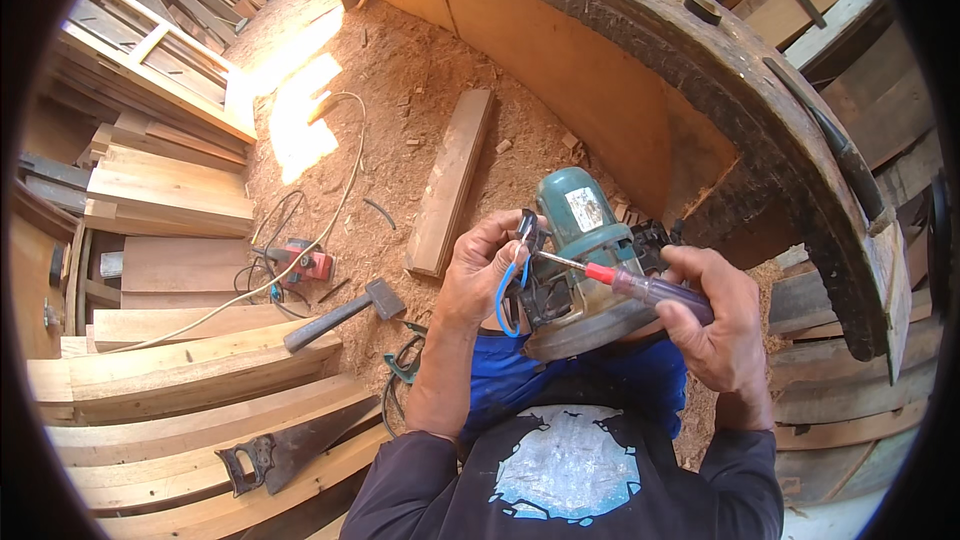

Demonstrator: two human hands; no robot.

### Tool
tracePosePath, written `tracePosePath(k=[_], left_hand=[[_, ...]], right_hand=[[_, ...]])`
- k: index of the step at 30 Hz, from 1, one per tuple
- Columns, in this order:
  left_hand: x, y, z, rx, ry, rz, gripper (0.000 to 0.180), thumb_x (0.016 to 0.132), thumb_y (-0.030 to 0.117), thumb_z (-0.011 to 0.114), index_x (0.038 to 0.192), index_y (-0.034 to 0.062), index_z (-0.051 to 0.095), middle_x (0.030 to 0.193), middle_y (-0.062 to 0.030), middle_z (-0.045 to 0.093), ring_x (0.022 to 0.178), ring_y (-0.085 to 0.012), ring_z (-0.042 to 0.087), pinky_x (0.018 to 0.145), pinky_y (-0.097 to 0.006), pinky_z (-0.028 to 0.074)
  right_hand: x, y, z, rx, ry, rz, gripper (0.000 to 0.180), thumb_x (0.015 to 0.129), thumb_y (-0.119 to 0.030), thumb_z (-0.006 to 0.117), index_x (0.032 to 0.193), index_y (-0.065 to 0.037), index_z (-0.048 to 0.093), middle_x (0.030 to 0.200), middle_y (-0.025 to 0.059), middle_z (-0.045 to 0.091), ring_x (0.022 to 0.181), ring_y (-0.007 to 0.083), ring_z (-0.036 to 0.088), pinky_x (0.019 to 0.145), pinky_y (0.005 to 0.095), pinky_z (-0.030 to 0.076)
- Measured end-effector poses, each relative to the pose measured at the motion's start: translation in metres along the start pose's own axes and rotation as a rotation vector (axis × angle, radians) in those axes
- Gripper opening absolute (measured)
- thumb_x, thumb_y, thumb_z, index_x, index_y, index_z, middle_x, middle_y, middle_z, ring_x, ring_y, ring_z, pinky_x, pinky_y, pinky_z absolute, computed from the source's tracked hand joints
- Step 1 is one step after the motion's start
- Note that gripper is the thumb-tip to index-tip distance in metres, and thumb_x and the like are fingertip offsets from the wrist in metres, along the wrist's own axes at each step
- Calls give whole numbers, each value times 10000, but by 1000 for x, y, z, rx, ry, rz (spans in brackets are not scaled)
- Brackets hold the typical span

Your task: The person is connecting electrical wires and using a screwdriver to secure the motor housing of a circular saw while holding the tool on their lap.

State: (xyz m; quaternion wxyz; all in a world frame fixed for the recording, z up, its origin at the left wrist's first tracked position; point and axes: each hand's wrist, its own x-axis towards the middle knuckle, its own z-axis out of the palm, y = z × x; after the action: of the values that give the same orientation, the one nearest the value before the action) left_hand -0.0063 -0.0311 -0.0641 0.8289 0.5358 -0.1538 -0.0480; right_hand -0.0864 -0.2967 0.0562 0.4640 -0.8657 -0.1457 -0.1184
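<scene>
A green power tool with a rounded motor housing [571, 202] and a pale round base rests on my lap, its side opened up. My left hand [475, 265] pinches a small black part [532, 228] at the tool's left side. From there a blue wire [503, 302] loops down beside the housing. My right hand [722, 318] is closed around the dark see-through handle of a screwdriver [660, 296] with a red collar. Its shaft crosses in front of the tool, and the tip points at the black part; whether it touches a screw I cannot tell.
A curved wooden bench [640, 15] arches over the right side, with a chisel-like tool [835, 140] on it. Left lie a hammer [345, 314], a handsaw [285, 452], a red power tool [305, 262] and stacked boards [180, 365]. A timber [455, 180] lies on the sawdust-covered floor.
</scene>
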Motion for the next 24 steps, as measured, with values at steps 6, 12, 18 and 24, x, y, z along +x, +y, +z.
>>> tracePosePath(k=[6, 12, 18, 24], left_hand=[[2, 0, 2, 4, 0, -17, 336, 1021, 177, 702, 1315, 17, 665, 937, 51, 671, 792, -3, 527, 710, -187, 441], [1, -2, -4, 6, 2, -32, 354, 1018, 217, 710, 1310, 21, 669, 932, 51, 684, 783, -5, 547, 708, -186, 453], [1, -1, -2, -32, 24, -13, 355, 1016, 222, 712, 1308, 24, 673, 961, 34, 709, 824, -13, 596, 737, -181, 480], [3, 0, 1, -45, 48, -2, 354, 1010, 207, 717, 1306, 17, 673, 1009, 23, 724, 860, -22, 614, 771, -193, 496]], right_hand=[[4, 11, -6, -187, -106, -277, 271, 896, -198, 752, 1067, -4, 671, 886, 155, 654, 744, 311, 650, 662, 394, 513], [11, 4, -9, -81, -71, -370, 277, 903, -211, 773, 1054, -6, 665, 883, 157, 687, 786, 320, 702, 655, 417, 537], [8, 5, -11, -153, -130, -10, 338, 975, -344, 709, 1014, -9, 683, 758, 164, 686, 685, 348, 713, 614, 441, 525], [13, 7, -9, -181, -38, -356, 336, 968, -322, 722, 1044, 4, 692, 871, 158, 637, 690, 327, 646, 612, 428, 514]])
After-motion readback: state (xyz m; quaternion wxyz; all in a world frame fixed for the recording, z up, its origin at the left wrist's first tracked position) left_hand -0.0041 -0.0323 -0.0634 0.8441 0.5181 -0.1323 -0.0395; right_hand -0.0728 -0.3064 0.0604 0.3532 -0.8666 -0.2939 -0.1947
